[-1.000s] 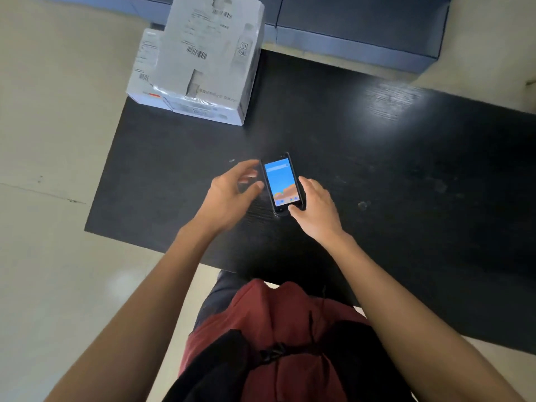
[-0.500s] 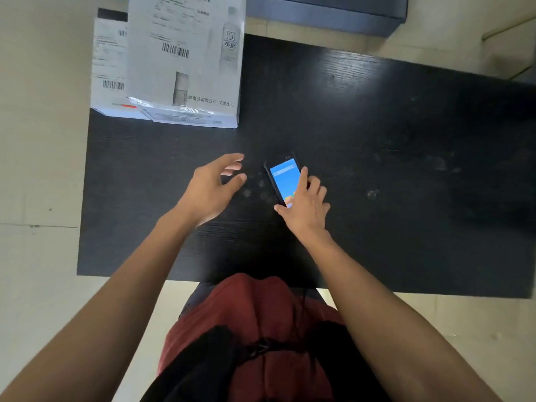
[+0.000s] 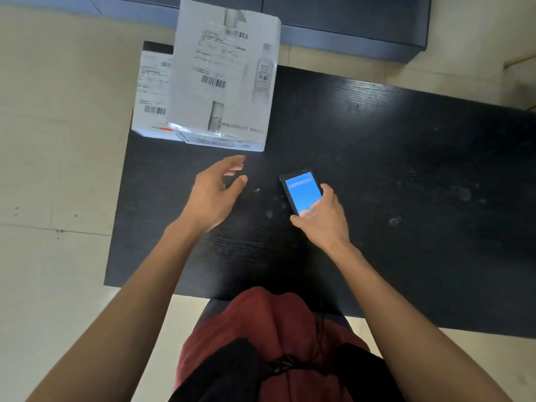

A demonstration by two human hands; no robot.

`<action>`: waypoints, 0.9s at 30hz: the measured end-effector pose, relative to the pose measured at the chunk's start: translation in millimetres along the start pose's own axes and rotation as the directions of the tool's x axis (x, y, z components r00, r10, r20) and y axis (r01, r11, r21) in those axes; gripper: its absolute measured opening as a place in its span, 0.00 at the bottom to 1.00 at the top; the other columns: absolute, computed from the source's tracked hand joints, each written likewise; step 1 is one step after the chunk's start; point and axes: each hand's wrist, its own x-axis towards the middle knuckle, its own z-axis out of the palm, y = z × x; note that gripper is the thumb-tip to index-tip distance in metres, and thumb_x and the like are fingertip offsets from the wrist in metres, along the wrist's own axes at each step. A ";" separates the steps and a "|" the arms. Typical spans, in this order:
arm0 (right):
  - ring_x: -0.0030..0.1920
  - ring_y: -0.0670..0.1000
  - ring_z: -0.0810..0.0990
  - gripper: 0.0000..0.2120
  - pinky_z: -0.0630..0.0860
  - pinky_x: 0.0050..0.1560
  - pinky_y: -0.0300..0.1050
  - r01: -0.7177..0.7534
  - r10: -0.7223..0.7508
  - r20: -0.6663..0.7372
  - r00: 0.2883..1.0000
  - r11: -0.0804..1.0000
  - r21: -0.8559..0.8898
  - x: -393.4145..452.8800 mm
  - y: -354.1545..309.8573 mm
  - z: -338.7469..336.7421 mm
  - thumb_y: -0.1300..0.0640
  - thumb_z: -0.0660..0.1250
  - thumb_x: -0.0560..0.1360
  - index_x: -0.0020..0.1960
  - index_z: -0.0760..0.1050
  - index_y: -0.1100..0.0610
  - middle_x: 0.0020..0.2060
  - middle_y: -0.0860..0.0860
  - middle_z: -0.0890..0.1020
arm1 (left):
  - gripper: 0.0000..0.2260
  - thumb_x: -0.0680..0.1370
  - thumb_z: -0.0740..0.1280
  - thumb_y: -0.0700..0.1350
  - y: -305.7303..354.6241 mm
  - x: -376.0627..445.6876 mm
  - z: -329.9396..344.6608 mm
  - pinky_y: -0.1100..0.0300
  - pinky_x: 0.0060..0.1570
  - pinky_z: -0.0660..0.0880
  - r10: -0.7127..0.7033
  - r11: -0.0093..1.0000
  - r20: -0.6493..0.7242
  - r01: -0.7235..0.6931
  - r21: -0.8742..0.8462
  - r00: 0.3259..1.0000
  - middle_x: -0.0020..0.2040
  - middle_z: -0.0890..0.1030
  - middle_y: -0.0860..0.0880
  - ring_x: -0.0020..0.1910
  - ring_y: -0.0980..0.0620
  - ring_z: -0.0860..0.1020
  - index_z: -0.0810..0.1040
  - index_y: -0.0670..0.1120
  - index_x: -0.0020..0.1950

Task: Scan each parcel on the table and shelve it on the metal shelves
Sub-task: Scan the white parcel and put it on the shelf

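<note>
Two white parcels stand at the far left of the black table (image 3: 406, 169): a tall box with barcode labels and a bottle picture (image 3: 223, 79), and a lower white box (image 3: 152, 97) tucked against its left side. A black phone (image 3: 301, 192) with a lit blue screen lies on the table, and my right hand (image 3: 322, 219) grips its near end, thumb on one edge and fingers on the other. My left hand (image 3: 214, 192) hovers above the table just in front of the tall box, fingers loosely spread, holding nothing.
Dark blue cabinets or benches (image 3: 348, 24) run along the far side beyond the table. Pale tiled floor (image 3: 52, 169) lies to the left of the table. I wear a red garment with a black strap and buckle (image 3: 278, 367).
My left hand has drawn away from the phone toward the tall box. My right hand went from tapping the screen to gripping the phone's sides. The view shifted, so the parcels sit lower.
</note>
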 end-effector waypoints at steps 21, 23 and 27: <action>0.53 0.48 0.79 0.40 0.78 0.52 0.51 0.179 -0.178 -0.021 0.984 0.970 0.167 -32.0 -139.8 -74.6 0.40 0.74 0.66 0.73 0.66 0.53 0.46 0.42 0.80 | 0.23 0.79 0.70 0.45 -42.2 61.2 -51.0 0.39 0.67 0.71 0.191 0.898 -0.204 -0.087 0.432 0.960 0.79 0.59 0.41 0.71 0.37 0.66 0.73 0.51 0.74; 0.51 0.47 0.79 0.34 0.78 0.49 0.50 0.175 -0.174 -0.022 0.985 0.973 0.148 -32.9 -144.8 -73.6 0.41 0.74 0.66 0.66 0.69 0.52 0.45 0.42 0.80 | 0.24 0.78 0.70 0.44 -43.5 55.6 -43.9 0.40 0.62 0.74 0.215 0.897 -0.189 -0.117 0.426 0.958 0.78 0.60 0.41 0.68 0.39 0.68 0.73 0.51 0.74; 0.46 0.46 0.79 0.26 0.78 0.44 0.49 0.155 -0.156 0.002 0.988 0.982 0.110 -32.2 -148.7 -71.6 0.41 0.74 0.65 0.57 0.71 0.51 0.44 0.42 0.79 | 0.25 0.78 0.70 0.42 -46.4 49.3 -33.8 0.39 0.59 0.77 0.238 0.898 -0.169 -0.150 0.415 0.957 0.78 0.58 0.42 0.67 0.40 0.70 0.72 0.51 0.75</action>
